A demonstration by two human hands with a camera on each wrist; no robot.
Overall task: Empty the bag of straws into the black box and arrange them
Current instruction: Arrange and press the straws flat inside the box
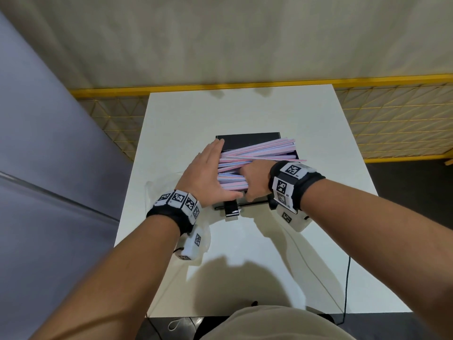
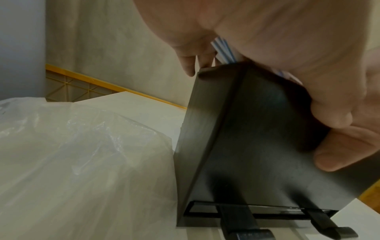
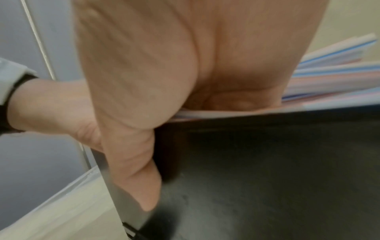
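Note:
A black box [image 1: 245,139] stands mid-table, piled with pink and blue striped straws [image 1: 264,150] whose right ends jut over its right rim. My left hand [image 1: 206,173] is flat with straight fingers, pressing against the straws' left ends. My right hand [image 1: 255,180] curls its fingers into the near straws, thumb down on the box's front wall [image 3: 267,162]. The left wrist view shows my palm [image 2: 267,32] over the box [image 2: 257,146] and a few straw ends [image 2: 223,48]. In the right wrist view the straws [image 3: 329,78] fan out behind my palm [image 3: 144,65]. The clear bag [image 1: 159,190] lies left of the box.
The white table [image 1: 245,253] has bare surface in front of the box. Two black feet [image 1: 231,209] stick out under the box's front. A yellow mesh fence [image 1: 392,119] runs behind the table. A black cable [image 1: 346,290] hangs at the table's near right.

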